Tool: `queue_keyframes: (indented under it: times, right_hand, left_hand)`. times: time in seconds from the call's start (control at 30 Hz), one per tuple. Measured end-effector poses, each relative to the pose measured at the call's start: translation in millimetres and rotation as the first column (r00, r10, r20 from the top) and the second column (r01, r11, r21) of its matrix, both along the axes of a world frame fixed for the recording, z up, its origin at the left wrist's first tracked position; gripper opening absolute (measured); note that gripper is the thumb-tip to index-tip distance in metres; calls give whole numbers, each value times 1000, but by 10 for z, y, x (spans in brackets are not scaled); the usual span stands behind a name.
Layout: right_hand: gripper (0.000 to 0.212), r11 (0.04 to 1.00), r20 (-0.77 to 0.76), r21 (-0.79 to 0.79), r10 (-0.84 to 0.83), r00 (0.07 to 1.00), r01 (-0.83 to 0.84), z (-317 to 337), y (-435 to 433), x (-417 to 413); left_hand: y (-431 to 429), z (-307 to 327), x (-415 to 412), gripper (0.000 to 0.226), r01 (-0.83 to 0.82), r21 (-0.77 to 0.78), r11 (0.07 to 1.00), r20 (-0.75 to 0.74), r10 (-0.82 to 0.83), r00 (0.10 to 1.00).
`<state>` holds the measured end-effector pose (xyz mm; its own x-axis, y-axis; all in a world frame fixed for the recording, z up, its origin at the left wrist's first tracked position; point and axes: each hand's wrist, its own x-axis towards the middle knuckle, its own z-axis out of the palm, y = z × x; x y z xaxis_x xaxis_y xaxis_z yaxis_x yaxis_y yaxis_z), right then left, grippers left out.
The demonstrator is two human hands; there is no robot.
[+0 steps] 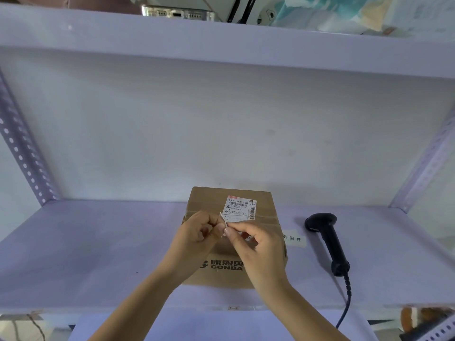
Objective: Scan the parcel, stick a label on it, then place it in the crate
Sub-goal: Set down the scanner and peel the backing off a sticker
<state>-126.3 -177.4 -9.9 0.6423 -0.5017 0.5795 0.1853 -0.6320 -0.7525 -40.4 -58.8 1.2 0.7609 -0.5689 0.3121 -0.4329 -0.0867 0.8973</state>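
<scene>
Peeling a little sticker over the parcel (pixel 234 239), scanner (pixel 327 242) parked on the shelf (pixel 98 254) to the right.

Both my left hand (pixel 197 235) and right hand (pixel 251 242) were pinching the small white label (pixel 222 223) by its edges, right above the cardboard box sitting mid-shelf. Box looked stiff and probably light, so I'd grab it by the two sides. Couldn't see any crate, and my hands covered whatever was on the label.

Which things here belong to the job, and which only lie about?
Job: parcel, small label pinched by left hand and right hand, scanner.
Lying about: phone and cloth on upper shelf, paper tag.
</scene>
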Motion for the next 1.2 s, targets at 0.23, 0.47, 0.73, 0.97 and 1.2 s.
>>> queue_keyframes:
  times: [0.23, 0.47, 0.73, 0.97, 1.2]
  right_hand:
    - [10, 1000, -21, 20, 20, 1000, -20, 9, -25, -3]
    - [8, 999, -41, 5, 41, 998, -41, -19, -26, 3]
    - [15, 991, -27, 108, 81, 996, -77, -35, -19, 33]
    - [11, 987, -15, 106, 122, 992, -119, -60, -26, 65]
    - [22, 960, 61, -281, 14, 998, 4, -63, -63, 75]
  left_hand:
    - [-30, -3, -23, 19, -59, 20, 998, 55, 58, 997]
    - [-3, -10, -28, 27, -80, 39, 996, 50, 78, 996]
    - [15, -23, -33, 26, -78, 11, 997, 16, 77, 997]
    - [29, -9, -29, 18, -80, -2, 997, -48, 79, 996]
    - [51, 41, -42, 18, -33, -69, 997, -194, 19, 981]
